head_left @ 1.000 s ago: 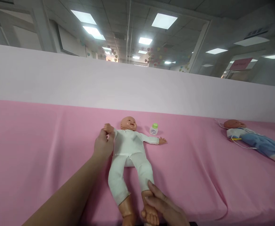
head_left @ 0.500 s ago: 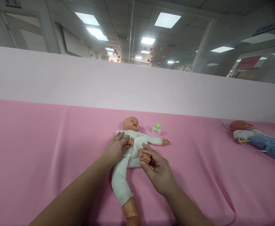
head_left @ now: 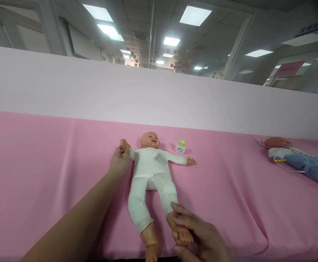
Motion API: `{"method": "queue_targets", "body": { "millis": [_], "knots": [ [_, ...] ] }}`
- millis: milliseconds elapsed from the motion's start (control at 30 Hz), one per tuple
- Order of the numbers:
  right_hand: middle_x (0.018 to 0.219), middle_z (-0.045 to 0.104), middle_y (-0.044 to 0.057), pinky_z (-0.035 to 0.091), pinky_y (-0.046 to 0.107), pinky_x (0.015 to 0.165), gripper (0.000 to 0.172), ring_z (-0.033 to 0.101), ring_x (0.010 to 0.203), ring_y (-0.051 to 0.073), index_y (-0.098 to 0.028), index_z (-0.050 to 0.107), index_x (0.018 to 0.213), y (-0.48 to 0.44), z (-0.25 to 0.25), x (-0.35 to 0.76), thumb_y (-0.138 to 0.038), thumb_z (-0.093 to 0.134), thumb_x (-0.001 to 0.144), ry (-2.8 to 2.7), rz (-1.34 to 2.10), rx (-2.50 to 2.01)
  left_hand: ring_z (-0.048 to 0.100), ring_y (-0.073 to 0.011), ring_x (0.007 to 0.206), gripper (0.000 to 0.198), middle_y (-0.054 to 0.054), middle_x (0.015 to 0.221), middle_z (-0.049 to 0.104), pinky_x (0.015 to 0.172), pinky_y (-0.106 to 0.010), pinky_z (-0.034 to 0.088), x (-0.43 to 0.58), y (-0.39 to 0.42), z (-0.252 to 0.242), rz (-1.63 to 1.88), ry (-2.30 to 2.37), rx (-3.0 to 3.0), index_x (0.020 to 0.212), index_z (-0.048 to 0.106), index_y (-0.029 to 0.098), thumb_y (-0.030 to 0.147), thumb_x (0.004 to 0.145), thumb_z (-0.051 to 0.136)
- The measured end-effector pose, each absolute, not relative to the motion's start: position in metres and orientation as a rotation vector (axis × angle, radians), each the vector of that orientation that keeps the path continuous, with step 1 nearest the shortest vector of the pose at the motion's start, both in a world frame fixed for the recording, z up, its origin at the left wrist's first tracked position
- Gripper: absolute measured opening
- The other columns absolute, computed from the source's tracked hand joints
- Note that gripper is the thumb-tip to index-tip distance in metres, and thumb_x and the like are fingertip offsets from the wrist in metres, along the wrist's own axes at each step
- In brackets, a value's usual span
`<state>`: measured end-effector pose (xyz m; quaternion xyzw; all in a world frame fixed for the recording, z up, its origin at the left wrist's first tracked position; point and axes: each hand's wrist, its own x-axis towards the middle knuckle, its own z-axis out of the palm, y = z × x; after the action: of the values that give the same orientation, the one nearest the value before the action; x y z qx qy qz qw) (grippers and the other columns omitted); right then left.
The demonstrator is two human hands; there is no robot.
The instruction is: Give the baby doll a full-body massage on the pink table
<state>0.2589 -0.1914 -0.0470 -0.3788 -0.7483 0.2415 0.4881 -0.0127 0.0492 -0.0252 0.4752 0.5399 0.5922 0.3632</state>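
Note:
A baby doll (head_left: 150, 171) in a white suit lies on its back on the pink cloth (head_left: 52, 163), head away from me. My left hand (head_left: 119, 162) is closed around the doll's wrist at the upper left, the arm stretched outward. My right hand (head_left: 199, 238) is wrapped round the doll's foot near the front edge, the leg stretched straight. The doll's other arm lies out to the right and its other leg lies free.
A small white bottle with a green cap (head_left: 180, 147) stands just right of the doll's head. A second doll in blue trousers (head_left: 297, 160) lies at the far right with a thin cord. A pale partition (head_left: 93, 91) runs behind the cloth.
Half a second ago the doll's arm and leg were folded in over its belly; now both are stretched back out, my left hand up-left and my right hand toward me.

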Motion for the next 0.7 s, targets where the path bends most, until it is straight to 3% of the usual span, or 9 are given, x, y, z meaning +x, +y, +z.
{"method": "queue_targets", "body": {
  "millis": [167,300,433,533,633,700],
  "knots": [
    [0.144,0.065,0.01,0.052,0.04,0.107,0.06,0.063,0.13,0.033,-0.035,0.07,0.134,-0.203,-0.075,0.265,-0.019,0.087,0.079,-1.818,0.751,-0.975,0.074,-0.0235,0.088,0.018,-0.011,0.102,0.071,0.081,-0.038,0.064,-0.031,0.073,-0.031,1.569,1.187,0.438,0.106,0.062,0.02,0.036,0.099,0.062],
    [0.136,0.071,0.007,0.051,0.04,0.107,0.054,0.063,0.13,0.032,-0.035,0.074,0.13,-0.201,-0.083,0.261,-0.024,0.088,0.078,-1.805,0.777,-1.03,0.075,-0.0236,0.086,0.016,-0.012,0.101,0.07,0.083,-0.041,0.065,-0.035,0.072,-0.026,1.559,1.19,0.371,0.103,0.062,0.019,0.033,0.102,0.055],
    [0.137,0.07,0.01,0.052,0.041,0.106,0.054,0.063,0.129,0.033,-0.033,0.074,0.13,-0.198,-0.077,0.258,-0.028,0.088,0.078,-1.806,0.798,-0.996,0.073,-0.0232,0.102,0.024,-0.01,0.116,0.071,0.093,-0.037,0.06,-0.022,0.055,-0.019,1.617,1.219,0.783,0.114,0.064,0.022,0.041,0.099,0.062],
    [0.138,0.069,0.011,0.057,0.041,0.102,0.054,0.067,0.125,0.033,-0.034,0.073,0.131,-0.197,-0.068,0.255,-0.028,0.088,0.079,-1.773,0.759,-0.985,0.07,-0.0253,0.107,0.031,-0.006,0.115,0.075,0.094,-0.037,0.058,-0.005,0.036,-0.014,1.543,1.306,1.341,0.112,0.069,0.024,0.049,0.093,0.068],
    [0.135,0.071,0.012,0.059,0.043,0.102,0.051,0.068,0.124,0.035,-0.031,0.074,0.129,-0.193,-0.057,0.25,-0.028,0.087,0.079,-1.739,0.641,-1.001,0.07,-0.0281,0.106,0.035,-0.004,0.117,0.076,0.095,-0.041,0.056,0.01,0.023,-0.012,1.342,1.487,1.809,0.118,0.072,0.028,0.045,0.088,0.071],
    [0.135,0.071,0.013,0.058,0.045,0.104,0.048,0.067,0.126,0.035,-0.028,0.074,0.128,-0.188,-0.048,0.246,-0.028,0.084,0.081,-1.699,0.576,-1.003,0.067,-0.0297,0.116,0.038,-0.005,0.128,0.074,0.103,-0.043,0.053,0.017,0.02,-0.013,1.242,1.522,2.079,0.123,0.073,0.029,0.041,0.087,0.071]
  ]
}}
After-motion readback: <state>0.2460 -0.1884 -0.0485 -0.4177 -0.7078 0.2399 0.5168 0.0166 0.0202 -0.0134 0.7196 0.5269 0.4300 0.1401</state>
